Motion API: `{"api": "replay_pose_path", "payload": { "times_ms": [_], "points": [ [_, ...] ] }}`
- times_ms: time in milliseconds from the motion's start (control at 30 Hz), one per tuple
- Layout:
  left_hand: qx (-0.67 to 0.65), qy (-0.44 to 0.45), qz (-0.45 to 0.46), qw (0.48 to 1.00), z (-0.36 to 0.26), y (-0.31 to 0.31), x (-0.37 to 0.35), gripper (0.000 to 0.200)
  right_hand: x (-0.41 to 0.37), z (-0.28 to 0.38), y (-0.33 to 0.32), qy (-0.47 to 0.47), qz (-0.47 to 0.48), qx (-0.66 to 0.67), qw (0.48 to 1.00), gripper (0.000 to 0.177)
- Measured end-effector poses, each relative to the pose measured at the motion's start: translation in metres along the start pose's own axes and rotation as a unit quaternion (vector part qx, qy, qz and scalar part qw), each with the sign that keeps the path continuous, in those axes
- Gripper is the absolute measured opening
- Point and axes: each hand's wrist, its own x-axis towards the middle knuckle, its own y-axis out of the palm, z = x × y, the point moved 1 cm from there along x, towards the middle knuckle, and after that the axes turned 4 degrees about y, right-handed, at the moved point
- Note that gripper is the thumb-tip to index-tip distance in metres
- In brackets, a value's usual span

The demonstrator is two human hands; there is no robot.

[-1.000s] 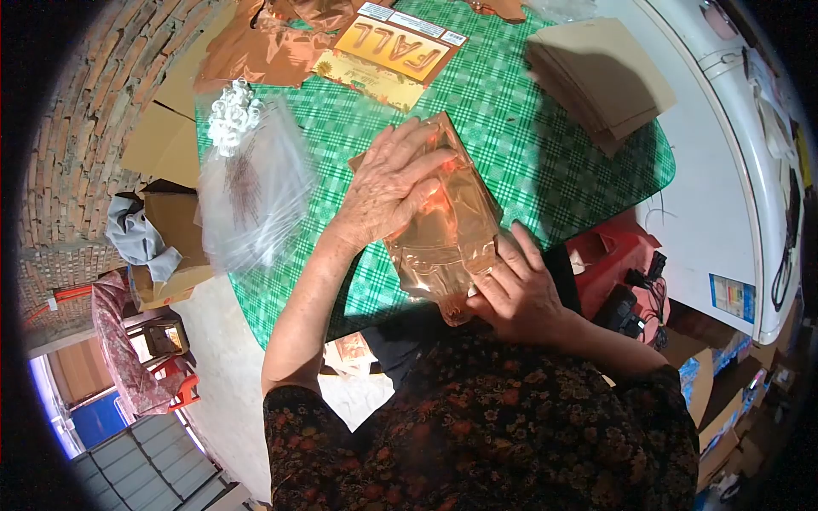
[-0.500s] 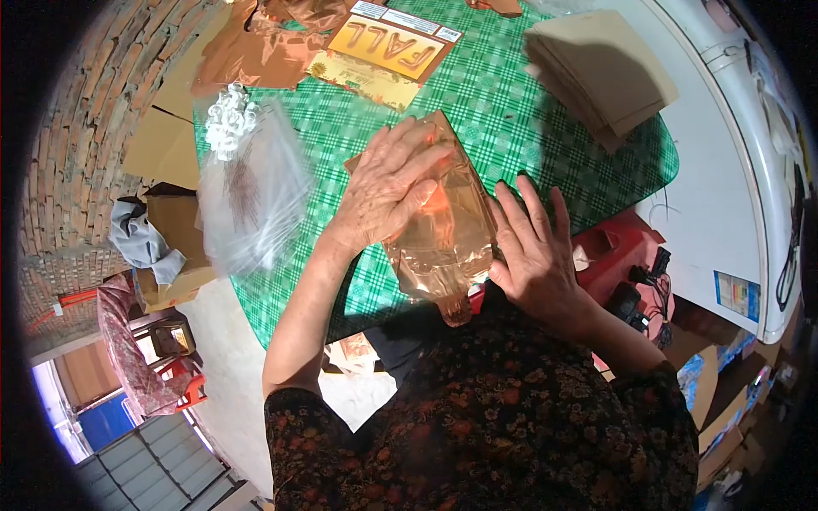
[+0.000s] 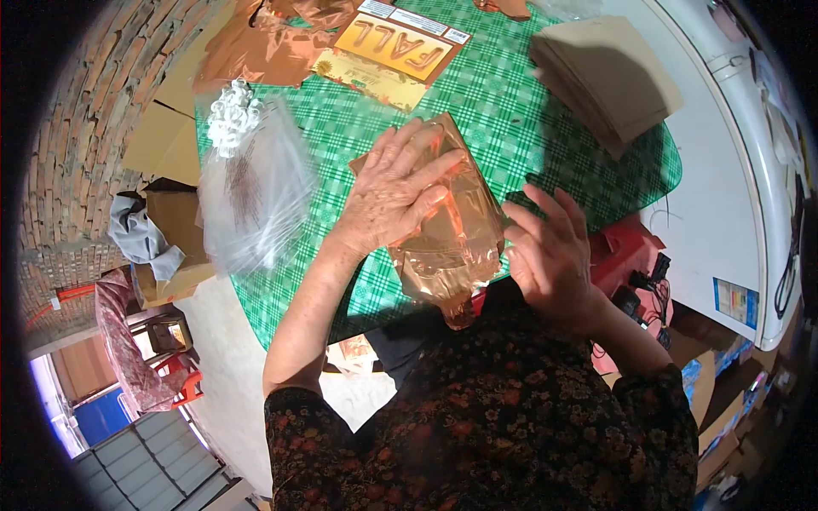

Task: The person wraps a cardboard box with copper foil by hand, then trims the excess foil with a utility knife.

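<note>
A copper-coloured foil balloon [image 3: 464,213], flat and folded, lies at the front edge of the table, its narrow end overhanging toward my body. Across its upper left part rests my left hand [image 3: 396,187], palm down with the fingers spread. My right hand [image 3: 550,255] hovers just right of the foil, fingers apart and slightly bent, holding nothing. Beyond the balloon is a printed card [image 3: 392,51] with "FALL" in golden balloon letters. More loose copper foil [image 3: 264,47] lies at the far left.
A green checked cloth [image 3: 486,102] covers the table. Clear plastic bags [image 3: 260,196] and a bundle of white ribbon [image 3: 232,119] lie to the left. A stack of brown cardboard sheets [image 3: 609,81] sits at the right. Beside the table are a red stool [image 3: 618,251] and an open carton [image 3: 175,221].
My right hand has lifted off the foil's right edge and moved slightly right, its fingers curling a little. My left hand stays on the foil, shifted slightly with it.
</note>
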Motion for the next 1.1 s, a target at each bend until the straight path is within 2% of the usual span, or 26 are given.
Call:
{"api": "replay_pose_path", "payload": {
  "times_ms": [100,133,233,267,400,700,800,900,933,1033,1100],
  "points": [
    [0.003,0.000,0.005,1.000,0.001,0.001,-0.001,0.054,0.014,-0.007,0.001,-0.005,-0.054,0.004,0.999,0.040],
    [0.004,0.001,0.005,1.000,0.001,0.001,-0.001,0.054,0.021,-0.007,0.002,-0.013,-0.053,0.004,0.998,0.051],
    [0.009,0.001,0.007,1.000,0.001,0.002,-0.001,0.054,0.043,0.003,0.004,0.005,0.019,-0.011,1.000,0.060],
    [0.011,0.000,0.008,1.000,0.001,0.002,-0.001,0.054,0.045,0.001,0.010,-0.011,0.046,-0.039,0.998,0.071],
    [0.001,-0.001,-0.009,1.000,-0.001,0.001,-0.001,0.053,0.053,-0.001,0.015,-0.023,0.072,-0.049,0.996,0.077],
    [0.014,-0.001,0.006,1.000,0.001,0.003,-0.002,0.053,0.038,-0.008,0.017,-0.019,0.094,-0.056,0.994,0.078],
    [0.005,0.001,0.003,1.000,0.001,0.003,-0.003,0.053,0.034,-0.005,0.011,-0.028,0.096,-0.063,0.993,0.072],
    [0.002,0.010,-0.018,1.000,0.001,0.001,-0.003,0.052,0.042,0.001,-0.009,-0.043,0.118,-0.069,0.990,0.055],
    [-0.001,0.014,-0.035,0.999,-0.001,0.001,-0.004,0.052,0.049,-0.003,-0.016,-0.092,0.075,-0.085,0.989,0.038],
    [-0.004,0.018,-0.045,0.999,-0.001,0.001,-0.005,0.052,0.091,-0.024,-0.015,-0.075,0.038,-0.068,0.994,0.033],
    [-0.001,0.015,-0.026,1.000,0.002,0.005,-0.006,0.053,0.139,-0.037,-0.005,-0.098,-0.055,-0.083,0.990,0.036]
  ]
}}
